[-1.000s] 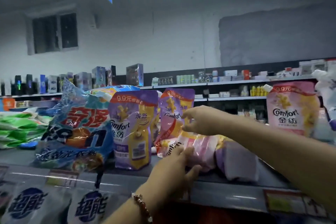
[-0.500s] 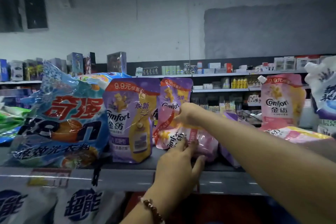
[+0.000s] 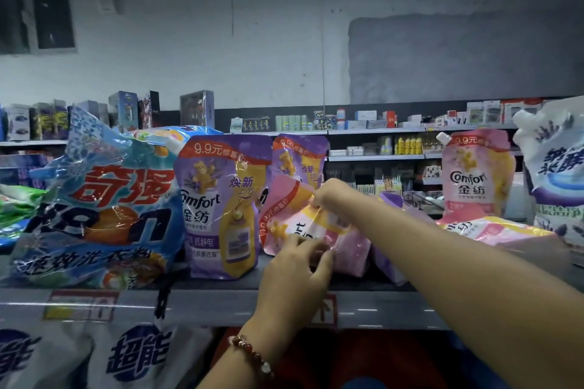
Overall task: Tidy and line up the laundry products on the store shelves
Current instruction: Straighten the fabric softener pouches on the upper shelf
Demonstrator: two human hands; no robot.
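A fallen pink plastic softener pouch with a yellow panel and red price band [image 3: 303,224] is being gripped by both hands on the grey metal store shelf [image 3: 221,306]. It is lying tilted, its printing turned sideways, just right of the upright purple softener pouch with a yellow bottle picture [image 3: 221,208] and in front of a second purple pouch [image 3: 298,158] standing behind it.

The right hand [image 3: 328,196] is being held over the pouch's upper edge, its fingers [image 3: 316,202] pinched shut on the film there, probably so that the top can be lifted and turned upright. The left hand [image 3: 297,275], with a red beaded bracelet [image 3: 251,357] at the wrist, is being kept at the lower edge, the fingers [image 3: 303,243] curled closed on the bottom of the same pouch, seemingly to steady the base as a pivot while the top is being raised.

The large blue crinkled bag of washing powder [image 3: 98,208] is leaning at the left end, and an upright pink pouch with a white spout [image 3: 474,177] is standing well apart to the right, above another pink pouch lying flat [image 3: 493,229]. Judging by these, the row is only partly being lined up: the held pouch is not yet standing, and the flat one is waiting.
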